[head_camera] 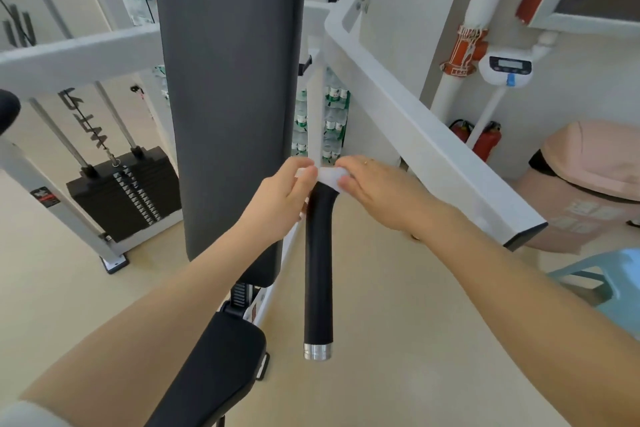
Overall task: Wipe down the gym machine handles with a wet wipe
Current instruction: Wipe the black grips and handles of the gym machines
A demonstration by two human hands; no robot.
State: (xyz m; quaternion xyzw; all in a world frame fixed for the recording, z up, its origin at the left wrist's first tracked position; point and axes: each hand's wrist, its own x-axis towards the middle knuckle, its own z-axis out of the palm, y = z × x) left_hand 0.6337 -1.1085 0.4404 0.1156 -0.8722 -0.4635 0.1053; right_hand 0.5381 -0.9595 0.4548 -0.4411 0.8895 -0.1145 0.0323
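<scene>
A black padded handle with a silver end cap hangs down at the centre of the view. A white wet wipe is wrapped across its top end. My left hand pinches the wipe's left side with thumb and fingers. My right hand pinches its right side, thumb under and fingers over. Both hands meet at the handle's top, where it joins the white frame arm.
The dark grey back pad stands just left of the handle, with the black seat below. A weight stack sits at the left. A pink bin, red fire extinguishers and a light blue stool are on the right.
</scene>
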